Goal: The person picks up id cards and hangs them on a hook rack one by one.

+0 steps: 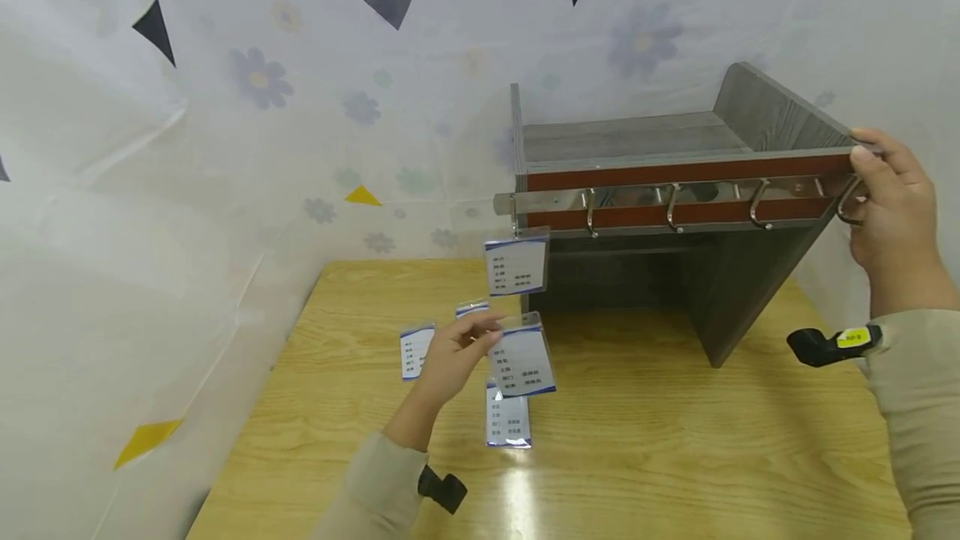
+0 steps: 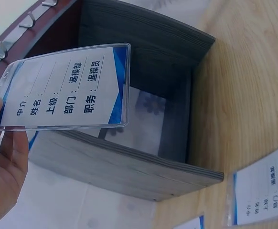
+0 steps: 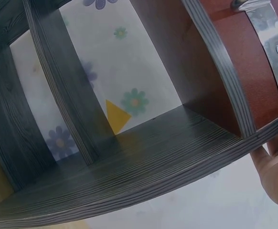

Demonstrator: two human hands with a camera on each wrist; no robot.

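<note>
My left hand (image 1: pixel 454 357) pinches the top edge of a clear-sleeved name badge (image 1: pixel 522 363), thumb on its front. In the left wrist view that badge (image 2: pixel 65 90) shows printed lines and blue corners. Just above it, a second badge (image 1: pixel 516 267) hangs from the leftmost hook (image 1: pixel 514 215) of a metal hook rail (image 1: pixel 630 195). The rail runs along the red-brown front board of a grey wooden shelf (image 1: pixel 787 107). My right hand (image 1: pixel 896 198) grips the shelf's right front corner by the end hook; in the right wrist view the fingers (image 3: pixel 272 167) are partly behind the side panel.
On the wooden table (image 1: pixel 637 448) lie more badges: one (image 1: pixel 507 423) below the held one, one (image 1: pixel 414 352) left of my left hand, and one (image 1: pixel 472 307) partly hidden behind it. Bare hooks (image 1: pixel 673 208) line the rail. A patterned sheet (image 1: pixel 262 165) covers the wall behind.
</note>
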